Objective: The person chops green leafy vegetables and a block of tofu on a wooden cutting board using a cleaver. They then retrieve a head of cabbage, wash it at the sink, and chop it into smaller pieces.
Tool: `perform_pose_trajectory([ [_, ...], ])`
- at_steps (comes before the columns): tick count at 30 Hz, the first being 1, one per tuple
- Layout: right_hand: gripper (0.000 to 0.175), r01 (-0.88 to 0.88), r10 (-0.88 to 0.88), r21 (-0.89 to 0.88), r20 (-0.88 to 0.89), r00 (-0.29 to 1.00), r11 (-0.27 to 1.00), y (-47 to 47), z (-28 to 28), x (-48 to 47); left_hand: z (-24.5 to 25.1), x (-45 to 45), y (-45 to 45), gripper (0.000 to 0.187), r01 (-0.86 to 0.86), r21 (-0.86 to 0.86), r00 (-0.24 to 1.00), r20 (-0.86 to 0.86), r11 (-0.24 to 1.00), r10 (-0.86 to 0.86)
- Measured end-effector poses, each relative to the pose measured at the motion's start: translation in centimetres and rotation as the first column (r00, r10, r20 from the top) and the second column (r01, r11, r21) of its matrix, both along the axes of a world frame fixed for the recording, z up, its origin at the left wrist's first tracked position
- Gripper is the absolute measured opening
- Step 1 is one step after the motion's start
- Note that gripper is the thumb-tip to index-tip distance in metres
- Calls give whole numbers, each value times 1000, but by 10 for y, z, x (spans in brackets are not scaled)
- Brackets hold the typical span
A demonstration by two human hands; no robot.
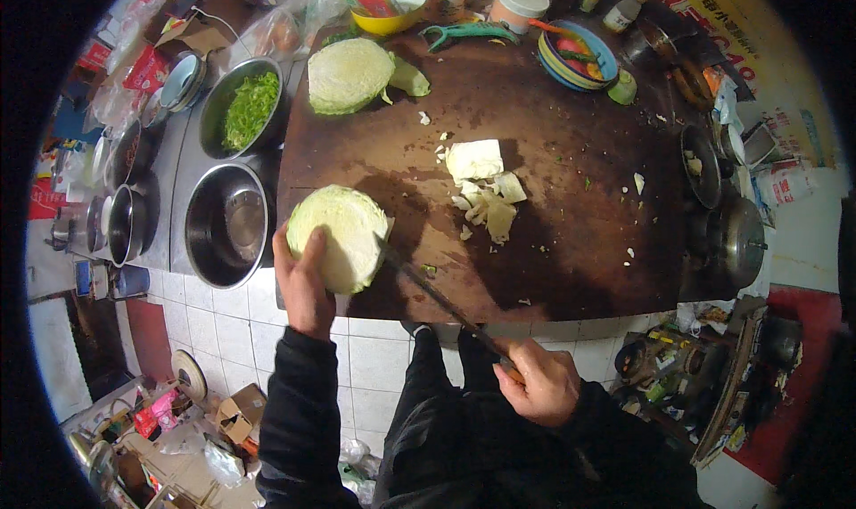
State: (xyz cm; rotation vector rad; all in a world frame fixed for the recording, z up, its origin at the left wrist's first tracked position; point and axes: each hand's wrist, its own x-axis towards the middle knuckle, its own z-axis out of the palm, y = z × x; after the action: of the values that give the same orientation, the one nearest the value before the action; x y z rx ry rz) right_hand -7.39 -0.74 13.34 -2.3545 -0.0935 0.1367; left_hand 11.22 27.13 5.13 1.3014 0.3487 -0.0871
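Observation:
My left hand (pixel 305 283) grips a cut half of cabbage (pixel 341 235) at the left front of the dark wooden worktop (pixel 588 168), its pale cut face turned up towards me. A kitchen knife (pixel 435 295) is in my right hand (pixel 540 383), held by its wooden handle, and its blade tip is at the cabbage's right edge. Whether the tip touches or enters the cabbage is hard to tell. Right of it lie a pale cabbage core block (pixel 475 159) and several cut pieces (pixel 498 218). Another cabbage half (pixel 351 74) rests at the worktop's back left.
Left of the worktop stand a steel bowl of shredded green vegetable (pixel 251 111) and a steel basin (pixel 231 228). At the back are a yellow bowl (pixel 388 17), a green peeler-like tool (pixel 468 34) and stacked bowls with vegetables (pixel 578 54). A lidded metal pot (pixel 732 241) stands at right.

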Motion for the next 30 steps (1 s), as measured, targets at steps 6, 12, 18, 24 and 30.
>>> perform_pose_trajectory([
  [6, 46, -108, 124, -206, 67, 990, 973, 15, -7, 9, 4, 22, -5, 43, 22, -157, 999, 46, 987, -15],
  [12, 43, -87, 117, -252, 107, 987, 964, 25, -2, 13, -2, 19, -13, 44, -41, -55, 999, 28, 998, 43],
  [18, 40, -180, 181, -271, -22, 983, 945, 26, 12, 19, 2, 31, -10, 39, 13, 142, 997, 73, 990, -23],
  [24, 45, -173, 160, -332, -66, 985, 928, 39, 10, 33, 5, 34, -7, 36, 52, 69, 998, 26, 996, -54],
  [30, 42, -217, 183, -378, -126, 975, 900, 60, -6, 58, -9, 50, 4, 38, 88, -74, 996, 35, 993, -85],
])
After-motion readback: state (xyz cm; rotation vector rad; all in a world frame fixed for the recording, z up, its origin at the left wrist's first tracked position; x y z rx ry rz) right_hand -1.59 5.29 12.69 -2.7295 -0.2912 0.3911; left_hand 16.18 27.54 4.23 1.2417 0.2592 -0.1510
